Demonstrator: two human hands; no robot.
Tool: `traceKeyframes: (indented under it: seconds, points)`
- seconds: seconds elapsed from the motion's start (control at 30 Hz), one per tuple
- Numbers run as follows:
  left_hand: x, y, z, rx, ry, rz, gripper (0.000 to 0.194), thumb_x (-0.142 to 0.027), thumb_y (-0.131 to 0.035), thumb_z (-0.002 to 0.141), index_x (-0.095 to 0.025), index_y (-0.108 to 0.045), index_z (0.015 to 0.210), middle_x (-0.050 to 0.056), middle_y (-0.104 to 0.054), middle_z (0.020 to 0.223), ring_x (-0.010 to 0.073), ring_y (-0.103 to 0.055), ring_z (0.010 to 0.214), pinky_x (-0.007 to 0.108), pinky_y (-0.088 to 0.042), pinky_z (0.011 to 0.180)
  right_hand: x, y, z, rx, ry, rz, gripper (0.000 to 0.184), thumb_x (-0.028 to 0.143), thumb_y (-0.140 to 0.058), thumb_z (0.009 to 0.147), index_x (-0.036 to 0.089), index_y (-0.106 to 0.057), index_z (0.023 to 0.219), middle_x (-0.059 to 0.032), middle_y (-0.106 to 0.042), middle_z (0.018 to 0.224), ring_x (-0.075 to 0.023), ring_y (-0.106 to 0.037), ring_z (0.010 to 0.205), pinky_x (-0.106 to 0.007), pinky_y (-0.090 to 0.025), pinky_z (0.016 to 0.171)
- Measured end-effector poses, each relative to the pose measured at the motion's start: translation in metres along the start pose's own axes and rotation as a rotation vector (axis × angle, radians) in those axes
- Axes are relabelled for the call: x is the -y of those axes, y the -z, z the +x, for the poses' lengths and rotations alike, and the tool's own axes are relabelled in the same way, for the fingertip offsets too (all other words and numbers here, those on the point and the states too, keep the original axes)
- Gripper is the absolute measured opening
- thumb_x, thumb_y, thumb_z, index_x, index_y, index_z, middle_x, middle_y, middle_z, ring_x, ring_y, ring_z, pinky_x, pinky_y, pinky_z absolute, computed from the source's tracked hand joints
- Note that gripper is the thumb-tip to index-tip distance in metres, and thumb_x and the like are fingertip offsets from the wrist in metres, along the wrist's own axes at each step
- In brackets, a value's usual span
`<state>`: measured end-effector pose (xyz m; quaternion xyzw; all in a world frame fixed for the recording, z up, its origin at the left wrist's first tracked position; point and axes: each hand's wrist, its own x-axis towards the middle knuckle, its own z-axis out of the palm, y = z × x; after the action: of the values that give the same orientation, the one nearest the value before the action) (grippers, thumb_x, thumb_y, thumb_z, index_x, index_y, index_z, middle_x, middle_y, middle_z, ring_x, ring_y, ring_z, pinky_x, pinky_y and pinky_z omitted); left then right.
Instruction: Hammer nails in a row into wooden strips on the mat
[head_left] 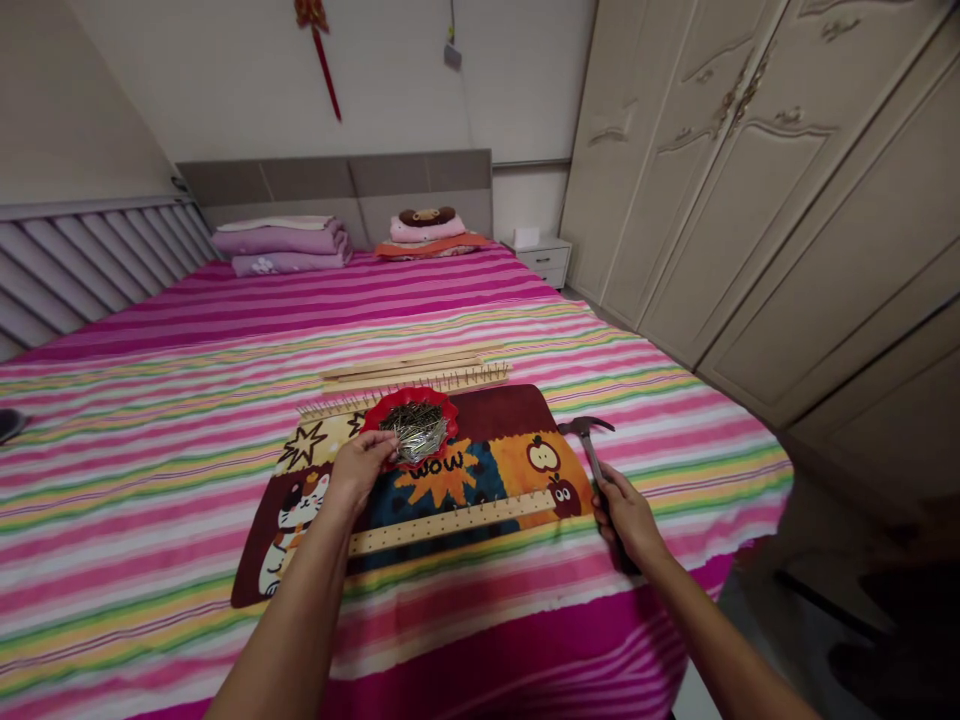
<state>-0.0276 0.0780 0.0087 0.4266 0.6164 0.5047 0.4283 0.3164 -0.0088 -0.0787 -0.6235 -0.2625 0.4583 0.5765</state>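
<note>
A red scalloped dish (390, 405) full of metal nails (415, 428) sits on a colourful cartoon mat (502, 410) on the bed. My left hand (362, 466) reaches into the dish's near edge with its fingers curled among the nails; what they pinch is hidden. My right hand (624, 513) is closed round the handle of a claw hammer (589, 440), whose head rests on the bedsheet to the right of the mat. A wooden strip with a row of holes (450, 521) lies across the mat between my hands.
More wooden strips, some studded with nails (420, 378), lie behind the mat. The striped bedsheet (150, 420) covers the bed. Folded bedding (283, 244) and a pillow pile (427, 232) sit at the headboard. Wardrobe doors (750, 180) stand on the right, a nightstand (544, 258) beyond.
</note>
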Motion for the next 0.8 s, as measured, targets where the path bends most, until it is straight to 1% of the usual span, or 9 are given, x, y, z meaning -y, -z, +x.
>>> traceKeyframes:
  seconds: [0.1, 0.17, 0.27, 0.37, 0.43, 0.53, 0.6, 0.67, 0.8]
  points:
    - [-0.002, 0.003, -0.018, 0.040, 0.000, -0.102, 0.048, -0.035, -0.076, 0.043, -0.014, -0.065, 0.086, -0.001, -0.063, 0.058, 0.0100, -0.052, 0.051, 0.020, -0.033, 0.044, 0.001, 0.000, -0.001, 0.007, -0.001, 0.003, 0.055, 0.038, -0.059, 0.067, 0.022, -0.053, 0.119, 0.0119, -0.046, 0.047, -0.0050, -0.034, 0.030, -0.013, -0.021, 0.027]
    - [-0.001, 0.006, -0.031, 0.075, 0.019, -0.124, 0.047, -0.034, -0.076, 0.045, -0.013, -0.066, 0.087, 0.002, -0.066, 0.064, 0.0099, -0.054, 0.054, 0.019, -0.035, 0.045, 0.001, 0.000, -0.002, 0.010, -0.002, 0.005, 0.054, 0.038, -0.058, 0.067, 0.023, -0.053, 0.119, 0.0120, -0.045, 0.048, -0.0046, -0.034, 0.030, -0.013, -0.021, 0.027]
    - [0.006, 0.011, -0.050, 0.137, 0.102, -0.115, 0.041, -0.033, -0.075, 0.047, -0.013, -0.069, 0.082, 0.007, -0.071, 0.076, 0.0111, -0.059, 0.062, 0.020, -0.041, 0.051, 0.002, 0.000, -0.002, 0.010, -0.002, 0.005, 0.052, 0.038, -0.058, 0.068, 0.023, -0.054, 0.118, 0.0118, -0.046, 0.048, -0.0047, -0.034, 0.030, -0.013, -0.021, 0.027]
    - [0.015, 0.013, -0.065, 0.168, 0.146, -0.077, 0.043, -0.032, -0.077, 0.044, -0.014, -0.070, 0.083, 0.008, -0.071, 0.078, 0.0140, -0.062, 0.068, 0.024, -0.047, 0.059, 0.002, 0.001, -0.002, 0.004, 0.000, 0.001, 0.051, 0.038, -0.058, 0.068, 0.023, -0.055, 0.117, 0.0118, -0.046, 0.047, -0.0050, -0.035, 0.030, -0.013, -0.021, 0.028]
    - [0.021, 0.013, -0.072, 0.160, 0.161, -0.044, 0.043, -0.034, -0.079, 0.041, -0.014, -0.070, 0.079, 0.005, -0.070, 0.072, 0.0141, -0.062, 0.065, 0.026, -0.049, 0.060, 0.002, 0.001, -0.002, -0.001, 0.003, -0.004, 0.050, 0.038, -0.058, 0.068, 0.023, -0.056, 0.116, 0.0118, -0.046, 0.047, -0.0049, -0.035, 0.030, -0.013, -0.021, 0.028]
    - [0.030, 0.010, -0.080, 0.126, 0.163, 0.001, 0.042, -0.039, -0.078, 0.044, -0.015, -0.070, 0.077, 0.001, -0.066, 0.061, 0.0110, -0.056, 0.054, 0.024, -0.046, 0.053, 0.002, 0.001, -0.001, -0.008, 0.008, -0.009, 0.050, 0.038, -0.059, 0.068, 0.023, -0.056, 0.116, 0.0120, -0.046, 0.047, -0.0045, -0.035, 0.030, -0.013, -0.021, 0.028]
    - [0.036, 0.006, -0.083, 0.085, 0.121, 0.044, 0.038, -0.041, -0.077, 0.046, -0.016, -0.071, 0.074, 0.001, -0.066, 0.065, 0.0099, -0.055, 0.055, 0.022, -0.044, 0.050, 0.001, 0.001, -0.001, -0.009, 0.009, -0.012, 0.049, 0.038, -0.058, 0.068, 0.023, -0.056, 0.115, 0.0120, -0.046, 0.047, -0.0045, -0.035, 0.030, -0.013, -0.021, 0.028]
    - [0.042, 0.001, -0.086, 0.060, 0.086, 0.070, 0.035, -0.042, -0.076, 0.047, -0.016, -0.071, 0.071, 0.003, -0.067, 0.073, 0.0101, -0.056, 0.060, 0.022, -0.045, 0.053, 0.001, 0.001, -0.001, -0.006, 0.010, -0.013, 0.049, 0.038, -0.057, 0.069, 0.023, -0.056, 0.116, 0.0119, -0.046, 0.047, -0.0044, -0.035, 0.030, -0.013, -0.021, 0.028]
    - [0.048, -0.011, -0.091, 0.066, 0.154, -0.033, 0.040, -0.042, -0.076, 0.047, -0.015, -0.070, 0.076, 0.003, -0.069, 0.075, 0.0135, -0.061, 0.065, 0.026, -0.050, 0.060, 0.000, 0.002, -0.001, 0.004, 0.012, -0.015, 0.049, 0.038, -0.056, 0.070, 0.023, -0.055, 0.116, 0.0120, -0.047, 0.047, -0.0045, -0.035, 0.030, -0.013, -0.021, 0.028]
